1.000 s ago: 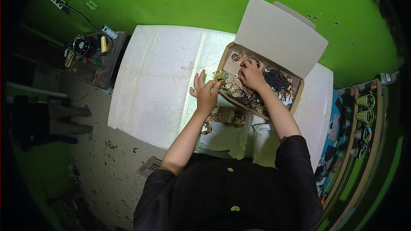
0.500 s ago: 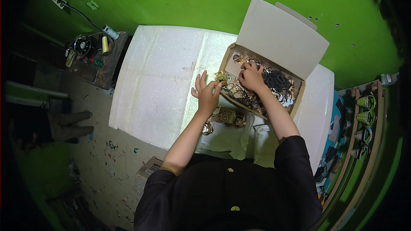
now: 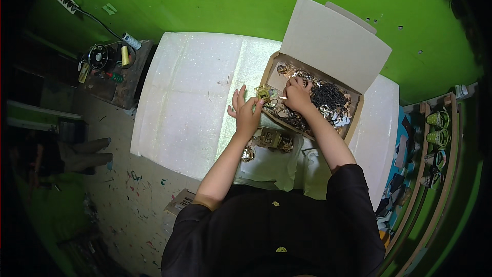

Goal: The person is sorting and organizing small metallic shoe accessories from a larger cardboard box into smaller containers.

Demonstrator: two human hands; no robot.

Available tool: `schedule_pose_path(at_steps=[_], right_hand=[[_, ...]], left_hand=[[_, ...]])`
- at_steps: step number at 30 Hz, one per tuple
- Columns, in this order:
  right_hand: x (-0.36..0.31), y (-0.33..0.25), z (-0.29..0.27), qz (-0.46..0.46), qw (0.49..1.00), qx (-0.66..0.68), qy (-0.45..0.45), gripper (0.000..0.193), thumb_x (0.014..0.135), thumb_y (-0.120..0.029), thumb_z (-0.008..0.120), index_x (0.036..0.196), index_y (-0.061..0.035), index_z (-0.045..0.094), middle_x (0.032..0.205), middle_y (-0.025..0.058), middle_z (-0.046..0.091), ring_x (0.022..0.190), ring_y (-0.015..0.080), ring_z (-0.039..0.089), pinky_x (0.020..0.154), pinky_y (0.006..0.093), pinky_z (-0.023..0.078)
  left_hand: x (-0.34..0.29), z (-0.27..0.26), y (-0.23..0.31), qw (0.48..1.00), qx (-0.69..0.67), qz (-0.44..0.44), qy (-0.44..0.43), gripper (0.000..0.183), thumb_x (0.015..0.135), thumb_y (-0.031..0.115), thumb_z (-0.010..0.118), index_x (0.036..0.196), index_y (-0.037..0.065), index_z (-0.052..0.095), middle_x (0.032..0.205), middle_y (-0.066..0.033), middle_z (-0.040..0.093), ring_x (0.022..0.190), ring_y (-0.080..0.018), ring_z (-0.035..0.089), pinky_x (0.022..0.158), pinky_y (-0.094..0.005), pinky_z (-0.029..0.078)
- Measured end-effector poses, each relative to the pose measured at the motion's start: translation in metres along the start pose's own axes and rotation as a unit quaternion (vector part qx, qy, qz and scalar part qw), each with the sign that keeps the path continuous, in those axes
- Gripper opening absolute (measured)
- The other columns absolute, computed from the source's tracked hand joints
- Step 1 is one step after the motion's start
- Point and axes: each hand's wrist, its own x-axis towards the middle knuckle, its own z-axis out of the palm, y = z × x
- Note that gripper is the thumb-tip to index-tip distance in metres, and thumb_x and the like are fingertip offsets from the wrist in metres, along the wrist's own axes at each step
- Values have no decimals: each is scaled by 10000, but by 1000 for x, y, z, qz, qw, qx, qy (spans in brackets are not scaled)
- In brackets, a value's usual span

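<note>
An open cardboard box (image 3: 269,66) on the white table holds a heap of small gold, silver and dark metal trinkets, with a pile of black chain (image 3: 329,96) at its right. My left hand (image 3: 248,116) is beside the box's left edge. Its thumb and forefinger pinch a gold-coloured metal ornament (image 3: 263,93), while the other fingers stretch out. Over the middle of the heap, my right hand (image 3: 298,97) has curled fingers that reach down among the trinkets; what they grip is hidden.
Gold metal pieces (image 3: 277,139) and pale cloth (image 3: 269,166) lie between my forearms. Left of the white table (image 3: 184,82) stands a small wooden table with thread spools (image 3: 125,55). Shoes (image 3: 438,138) sit on a rack at right. A person (image 3: 84,154) is at far left.
My right hand has shifted slightly left and nearer within the box, fingers still in the heap. The left hand keeps the gold ornament in almost the same place.
</note>
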Motion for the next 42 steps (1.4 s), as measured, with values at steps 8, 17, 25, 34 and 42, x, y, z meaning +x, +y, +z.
schedule_pose_path(at_steps=[8,17,25,34,42], right_hand=[[-38,-12,-46,22,846,532,-1,214,675,-232,794,742,-63,682,1152,111,537,1077,239,516,977,331,330],[-131,-23,-27,50,743,667,33,174,695,-180,770,761,-52,672,1139,100,532,1123,218,468,978,346,318],[-177,-21,-62,48,825,543,149,173,652,-158,790,719,-100,642,1138,56,552,1143,229,439,997,364,253],[-212,-64,8,154,942,186,234,120,648,-254,776,676,-201,672,1242,21,513,1315,335,249,951,644,16],[-203,-69,53,248,892,205,317,86,686,-276,744,722,-216,695,1309,40,451,1352,342,166,951,685,-16]], left_hand=[[-6,-15,23,1000,24,-6,-19,178,830,296,630,825,135,707,1468,-204,222,1358,-375,106,991,-614,-17],[-53,-18,42,989,-35,127,-67,95,762,240,687,788,150,674,1476,-189,220,1349,-392,135,997,-582,16],[-61,-54,27,998,-7,59,-11,121,811,217,647,816,102,683,1457,-197,242,1334,-401,134,1026,-529,16],[-87,-68,8,998,-11,49,29,135,797,204,648,829,73,658,1439,-175,289,1327,-363,173,1026,-500,48],[-115,-62,14,997,-20,77,-14,128,779,200,651,825,81,657,1425,-190,308,1311,-375,195,1019,-504,64]])
